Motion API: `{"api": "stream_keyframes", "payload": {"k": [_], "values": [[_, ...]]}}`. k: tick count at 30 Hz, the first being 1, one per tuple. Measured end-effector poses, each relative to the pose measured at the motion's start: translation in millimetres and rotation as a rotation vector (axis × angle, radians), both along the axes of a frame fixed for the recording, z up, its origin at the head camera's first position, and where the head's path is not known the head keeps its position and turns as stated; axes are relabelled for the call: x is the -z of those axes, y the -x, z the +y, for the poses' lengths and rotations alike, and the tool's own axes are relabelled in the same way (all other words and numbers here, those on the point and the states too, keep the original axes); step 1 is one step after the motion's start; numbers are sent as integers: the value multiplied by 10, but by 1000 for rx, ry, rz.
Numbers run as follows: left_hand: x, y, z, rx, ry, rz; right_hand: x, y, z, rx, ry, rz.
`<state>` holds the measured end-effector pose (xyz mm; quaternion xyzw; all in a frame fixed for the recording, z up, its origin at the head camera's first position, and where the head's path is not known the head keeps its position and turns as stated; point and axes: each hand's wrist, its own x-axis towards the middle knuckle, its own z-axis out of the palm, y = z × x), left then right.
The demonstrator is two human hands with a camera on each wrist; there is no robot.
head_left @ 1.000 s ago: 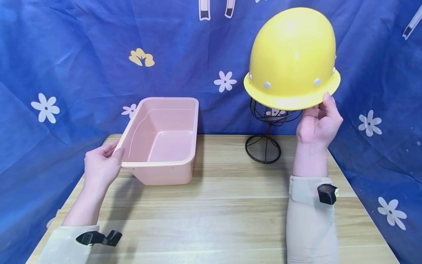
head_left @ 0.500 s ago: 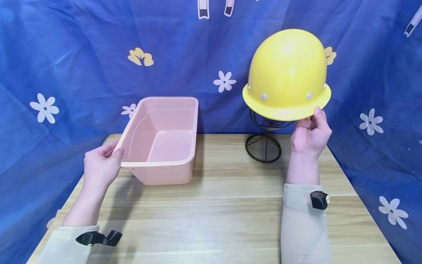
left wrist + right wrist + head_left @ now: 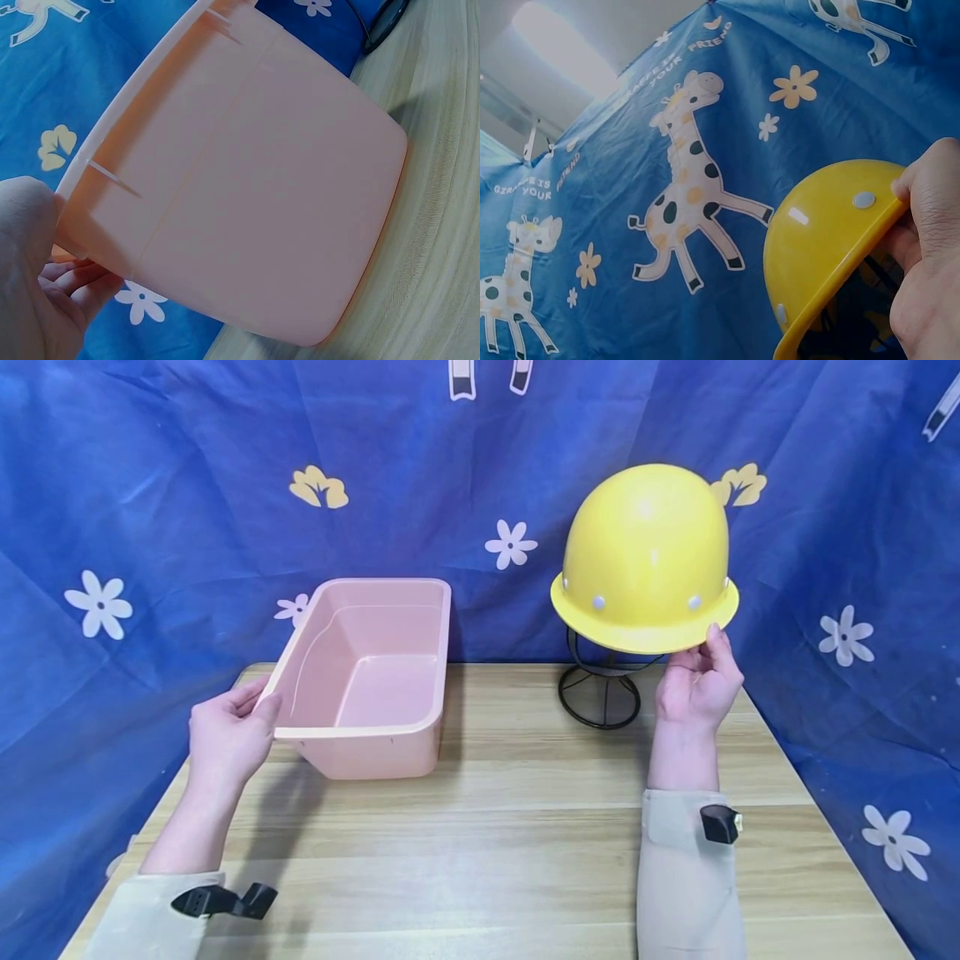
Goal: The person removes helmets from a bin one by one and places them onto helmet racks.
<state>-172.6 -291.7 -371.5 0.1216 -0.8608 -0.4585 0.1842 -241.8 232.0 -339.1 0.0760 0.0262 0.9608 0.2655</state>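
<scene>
In the head view my right hand [image 3: 697,685] pinches the brim of a yellow hard hat [image 3: 645,560], thumb on top and fingers beneath. The hat sits over the upper part of a black wire stand [image 3: 600,697], whose top it hides; a strap shows under the brim. The right wrist view shows the thumb on the shell's edge and the dark straps inside. On the left, my left hand [image 3: 228,735] grips the near-left rim of a pink plastic bin [image 3: 386,756]. Nothing shows inside the bin. Its outer wall [image 3: 247,180] fills much of the left wrist view.
Both things stand toward the back of a wood-grain table [image 3: 480,868]. A blue cloth [image 3: 420,460] with flowers hangs behind and along the sides. Giraffes [image 3: 686,187] are printed on it in the right wrist view.
My right hand has lowered the hard hat and shifted it slightly left, down over the wire stand. The left hand and the bin have stayed in place.
</scene>
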Motion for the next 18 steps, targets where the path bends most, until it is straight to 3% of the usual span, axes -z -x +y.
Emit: {"api": "stream_keyframes", "payload": {"k": [11, 18], "values": [[11, 11, -5, -12, 5, 1, 176, 28, 93, -56, 29, 4], [19, 18, -13, -21, -9, -17, 260, 30, 180, -112, -60, 25]]}}
